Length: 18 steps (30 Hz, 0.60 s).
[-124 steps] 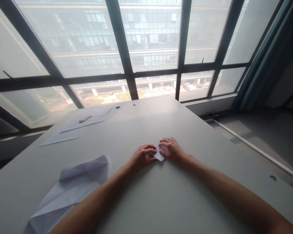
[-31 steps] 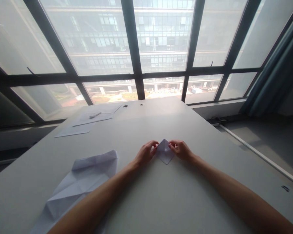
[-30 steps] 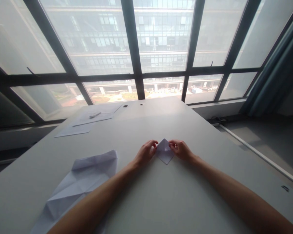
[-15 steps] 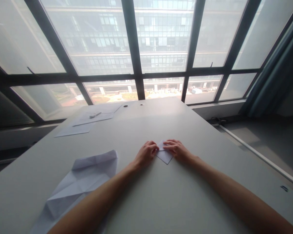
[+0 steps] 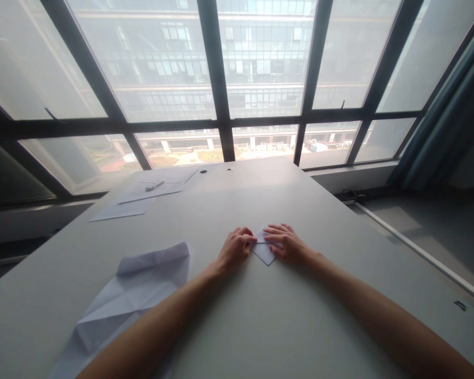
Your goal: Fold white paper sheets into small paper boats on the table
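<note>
Two hands are pressing a small folded paper (image 5: 264, 253) flat on the desk (image 5: 284, 326): left hand (image 5: 234, 248) pinning its left edge, right hand (image 5: 285, 244) spread over its top. The paper is looking light, thin and easily creased; edges and corners are probably offering the best hold.

The right hand (image 5: 286, 246) covers much of the small folded paper (image 5: 264, 253). The crumpled sheet (image 5: 130, 300) runs off the bottom edge. The slim object (image 5: 154, 185) on the far papers (image 5: 142, 197) is possibly a pen, too small to tell.
</note>
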Available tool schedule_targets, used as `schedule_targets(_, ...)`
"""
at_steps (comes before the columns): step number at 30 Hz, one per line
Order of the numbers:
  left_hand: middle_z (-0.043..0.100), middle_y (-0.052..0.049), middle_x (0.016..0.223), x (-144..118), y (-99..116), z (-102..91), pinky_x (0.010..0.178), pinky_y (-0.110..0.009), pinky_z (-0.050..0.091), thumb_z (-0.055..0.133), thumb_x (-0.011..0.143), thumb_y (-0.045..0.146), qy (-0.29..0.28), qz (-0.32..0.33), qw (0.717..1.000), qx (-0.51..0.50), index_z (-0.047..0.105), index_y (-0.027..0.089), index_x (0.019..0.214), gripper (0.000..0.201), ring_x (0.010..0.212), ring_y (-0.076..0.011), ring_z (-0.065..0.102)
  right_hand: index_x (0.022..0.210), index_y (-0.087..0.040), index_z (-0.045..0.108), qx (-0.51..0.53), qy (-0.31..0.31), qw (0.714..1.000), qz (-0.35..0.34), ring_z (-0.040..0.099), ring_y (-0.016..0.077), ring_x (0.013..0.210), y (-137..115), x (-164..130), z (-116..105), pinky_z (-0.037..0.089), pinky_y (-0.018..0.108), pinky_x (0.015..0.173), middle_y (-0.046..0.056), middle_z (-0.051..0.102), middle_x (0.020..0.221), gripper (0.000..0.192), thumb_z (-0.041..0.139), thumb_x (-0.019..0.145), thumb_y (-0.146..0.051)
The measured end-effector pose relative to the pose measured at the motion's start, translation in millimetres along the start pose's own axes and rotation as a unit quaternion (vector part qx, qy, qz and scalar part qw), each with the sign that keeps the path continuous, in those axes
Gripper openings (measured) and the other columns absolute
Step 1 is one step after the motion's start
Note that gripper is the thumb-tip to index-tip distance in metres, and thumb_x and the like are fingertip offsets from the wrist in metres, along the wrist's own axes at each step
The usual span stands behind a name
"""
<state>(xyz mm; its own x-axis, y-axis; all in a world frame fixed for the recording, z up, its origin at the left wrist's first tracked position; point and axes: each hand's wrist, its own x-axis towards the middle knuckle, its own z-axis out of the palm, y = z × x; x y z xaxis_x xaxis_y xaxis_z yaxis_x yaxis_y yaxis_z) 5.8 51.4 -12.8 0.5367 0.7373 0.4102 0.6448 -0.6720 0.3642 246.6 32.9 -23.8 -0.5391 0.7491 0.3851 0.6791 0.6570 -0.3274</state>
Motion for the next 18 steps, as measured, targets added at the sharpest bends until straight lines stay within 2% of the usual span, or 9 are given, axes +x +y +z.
schedule_targets(2,0.069,-0.003,0.098,0.1,1.4,-0.7,0.09,-0.036,0.045,0.061,0.087,0.01,0.002,-0.005,1.0,0.014,0.079,0.027,0.095,0.026,0.096,-0.0215,0.061,0.119,-0.029,0.067,0.013,-0.004,1.0,-0.002,0.048,0.0256,0.132,-1.0,0.0,-0.4,0.02,0.055,0.114,0.006,0.063,0.134,0.033,0.064,0.087,-0.023)
schedule_targets(5,0.068,-0.003,0.095,0.5,0.4,0.5,0.091,-0.037,0.044,0.06,0.087,0.009,0.009,-0.02,0.999,0.025,0.079,0.028,0.094,0.028,0.092,-0.0205,0.061,0.113,-0.028,0.069,0.02,0.007,1.0,0.012,0.054,0.0247,0.123,-4.5,0.6,-1.7,0.019,0.055,0.113,0.007,0.066,0.126,0.025,0.065,0.089,-0.028)
schedule_targets(11,0.068,-0.004,0.095,0.0,-3.5,4.5,0.093,-0.04,0.043,0.06,0.086,0.009,0.021,-0.026,0.998,0.047,0.079,0.031,0.098,0.031,0.094,-0.0217,0.062,0.103,-0.03,0.075,0.017,0.038,0.999,0.015,0.058,0.0236,0.108,-6.7,1.1,-2.2,0.032,0.049,0.106,0.006,0.07,0.111,0.017,0.061,0.093,-0.029)
schedule_targets(14,0.069,-0.004,0.097,-0.1,-3.6,4.2,0.093,-0.041,0.043,0.061,0.088,0.014,0.022,-0.018,0.998,0.048,0.078,0.031,0.099,0.027,0.095,-0.0223,0.063,0.104,-0.03,0.074,0.034,0.029,0.999,0.003,0.056,0.024,0.116,-3.1,1.2,0.2,0.032,0.049,0.107,0.006,0.068,0.121,0.02,0.059,0.093,-0.024)
schedule_targets(18,0.072,-0.004,0.097,1.0,-3.4,2.4,0.096,-0.039,0.043,0.059,0.087,0.012,0.036,-0.008,0.999,0.034,0.077,0.026,0.101,0.027,0.094,-0.0214,0.065,0.11,-0.031,0.072,0.057,-0.007,0.998,0.013,0.05,0.0236,0.13,0.4,1.7,2.5,0.016,0.056,0.114,0.004,0.064,0.133,0.027,0.054,0.094,-0.019)
